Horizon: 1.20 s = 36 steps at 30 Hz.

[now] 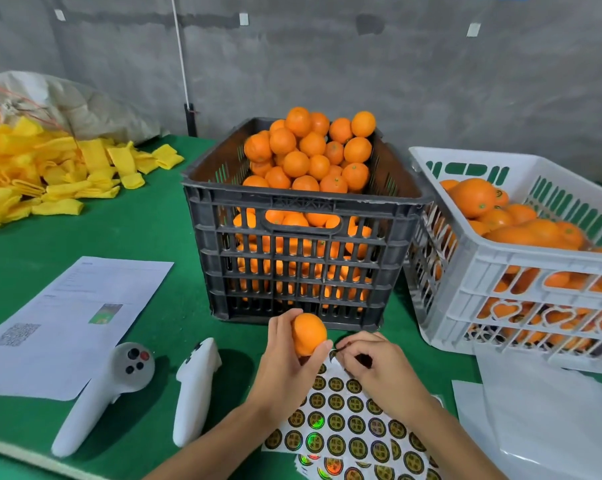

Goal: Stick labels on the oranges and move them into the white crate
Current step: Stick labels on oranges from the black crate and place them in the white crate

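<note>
White crate (431,161) cut off right; label sheet (344,420) text unreadable.

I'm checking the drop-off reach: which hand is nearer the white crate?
Right. The right hand pinches at the sticker sheet just below the white crate; the left hand, holding an orange, is farther left.

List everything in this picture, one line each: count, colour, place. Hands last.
dark crate: one, dark grey, table centre, heaped with oranges.
white crate: one, white, right, partly filled with oranges.
held orange: one, orange, in front of the dark crate.
label sheets: a few, white with round dark labels, near edge.
controllers: two, white, near left.
printed paper: one, white, left.
foam sleeves: many, yellow, far left.
sack: one, off-white, behind the sleeves.
table: one, green.
left hand: holds the orange.
right hand: fingers pinch at the sheet's top edge.
</note>
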Each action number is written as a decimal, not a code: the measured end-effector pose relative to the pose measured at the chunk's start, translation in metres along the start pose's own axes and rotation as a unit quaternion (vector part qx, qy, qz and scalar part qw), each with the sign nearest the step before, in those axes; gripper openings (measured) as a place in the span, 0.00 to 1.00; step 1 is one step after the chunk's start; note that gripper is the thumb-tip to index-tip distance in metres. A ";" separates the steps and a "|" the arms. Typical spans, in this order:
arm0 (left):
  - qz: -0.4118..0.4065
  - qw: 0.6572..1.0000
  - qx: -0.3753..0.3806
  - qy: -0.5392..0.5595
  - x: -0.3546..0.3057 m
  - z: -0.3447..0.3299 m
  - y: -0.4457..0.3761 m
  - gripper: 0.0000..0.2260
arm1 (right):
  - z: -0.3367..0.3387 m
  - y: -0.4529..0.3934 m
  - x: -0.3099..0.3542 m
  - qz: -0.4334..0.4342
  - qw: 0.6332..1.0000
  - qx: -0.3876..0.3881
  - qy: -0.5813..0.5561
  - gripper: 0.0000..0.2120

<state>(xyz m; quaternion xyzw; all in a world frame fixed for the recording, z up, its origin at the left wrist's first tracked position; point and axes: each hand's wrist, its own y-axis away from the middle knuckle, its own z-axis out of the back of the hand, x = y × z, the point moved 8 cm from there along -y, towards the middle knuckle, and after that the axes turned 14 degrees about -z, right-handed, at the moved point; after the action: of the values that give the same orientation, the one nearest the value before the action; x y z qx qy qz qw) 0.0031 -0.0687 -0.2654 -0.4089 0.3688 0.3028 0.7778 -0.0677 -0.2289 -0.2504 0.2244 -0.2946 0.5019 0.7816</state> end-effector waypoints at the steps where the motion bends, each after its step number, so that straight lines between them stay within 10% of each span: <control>1: 0.001 1.000 0.002 -0.002 -0.001 0.000 0.000 0.27 | 0.001 0.001 0.001 -0.003 1.000 -0.009 0.008 0.09; 7: -0.050 0.998 0.027 -0.022 -0.016 -0.002 -0.003 0.31 | 0.036 0.017 0.020 0.012 0.968 -0.234 -0.090 0.10; 13: -0.107 0.994 -0.002 -0.006 -0.048 0.011 -0.015 0.33 | 0.041 0.040 0.059 0.097 0.957 -0.252 -0.104 0.12; 21: -0.324 0.942 -0.014 -0.087 -0.171 0.029 -0.071 0.38 | 0.119 0.070 0.122 0.139 0.898 -0.415 -0.030 0.39; 26: -0.414 0.902 0.030 -0.119 -0.259 0.004 -0.126 0.35 | 0.218 0.054 0.118 0.070 0.863 -0.499 -0.024 0.33; 33: -0.417 0.833 0.106 -0.349 -0.300 -0.037 -0.207 0.37 | 0.275 0.024 0.086 -0.047 0.856 -0.499 0.127 0.32; 36: -0.326 0.866 0.103 -0.364 -0.260 -0.010 -0.258 0.30 | 0.258 0.013 0.096 0.014 0.884 -0.460 0.089 0.27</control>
<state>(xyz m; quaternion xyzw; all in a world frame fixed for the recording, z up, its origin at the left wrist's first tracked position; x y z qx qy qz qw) 0.0572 -0.2458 0.0506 -0.2848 -0.0657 0.1194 0.9488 -0.1090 -0.3279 0.0030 -0.2096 -0.4246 0.3388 0.8130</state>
